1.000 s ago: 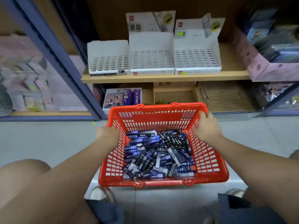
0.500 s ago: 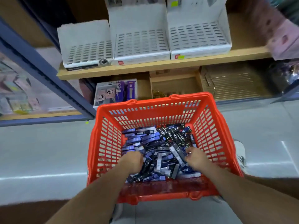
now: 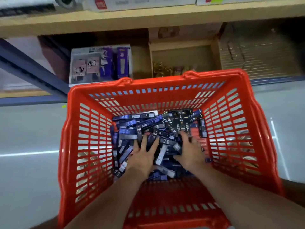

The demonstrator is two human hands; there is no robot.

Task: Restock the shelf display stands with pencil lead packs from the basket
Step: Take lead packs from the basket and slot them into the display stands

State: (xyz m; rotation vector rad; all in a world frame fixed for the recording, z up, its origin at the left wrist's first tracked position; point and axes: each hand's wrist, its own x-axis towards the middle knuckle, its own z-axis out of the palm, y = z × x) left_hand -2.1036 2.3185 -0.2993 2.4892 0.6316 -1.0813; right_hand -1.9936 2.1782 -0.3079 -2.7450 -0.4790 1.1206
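A red plastic basket (image 3: 155, 85) stands on the floor in front of the shelf, holding a heap of blue and black pencil lead packs (image 3: 148, 126). Both my hands are down inside it on the heap. My left hand (image 3: 143, 156) lies flat with its fingers spread over the packs. Just to its right, my right hand (image 3: 189, 152) also rests on the packs with the fingers apart. Neither hand visibly grips a pack. Only the bottom edges of the white display stands (image 3: 132, 3) show on the wooden shelf (image 3: 148, 20) at the top.
Under the shelf sit a box of purple and pink stationery (image 3: 100, 63), an open cardboard box (image 3: 181, 58) and a wire rack (image 3: 257, 50). A blue metal shelf post (image 3: 33, 71) slants at the left. Grey floor surrounds the basket.
My hands left the basket's rim and went down into the packs, spreading over the heap. The view has tilted down and moved closer, so the display stands slid almost out of frame.
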